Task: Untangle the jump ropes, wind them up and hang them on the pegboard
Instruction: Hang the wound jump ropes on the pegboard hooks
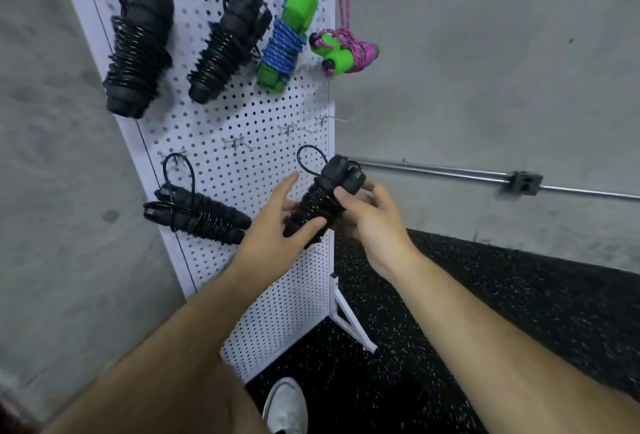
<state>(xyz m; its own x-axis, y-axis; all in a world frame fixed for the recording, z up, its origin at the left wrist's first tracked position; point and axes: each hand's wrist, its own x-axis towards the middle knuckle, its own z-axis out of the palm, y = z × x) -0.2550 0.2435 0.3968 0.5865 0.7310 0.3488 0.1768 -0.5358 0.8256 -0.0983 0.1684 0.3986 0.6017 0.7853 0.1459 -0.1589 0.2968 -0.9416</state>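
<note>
Left hand (277, 229) pinches the lower end of the wound black jump rope (323, 198) between thumb and fingers, index finger straight. Right hand (367, 215) is clamped round its upper part. The rope is held tilted before the pegboard (242, 115), at its right edge, loop uppermost.

Hung on the pegboard:
- **Top row:** far-left black bundle (138, 49), second black bundle (228, 46), blue rope (282, 49), and pink rope (346, 49) at the right edge.
- **Lower left:** lower black bundle (197, 212).

Both forearms reach upward.

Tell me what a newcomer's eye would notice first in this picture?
At the centre, the left hand and right hand hold a wound black jump rope in front of the white pegboard. At the board's upper right hang the blue rope and the pink rope, both with green handles, vivid beside three black bundles.
</note>
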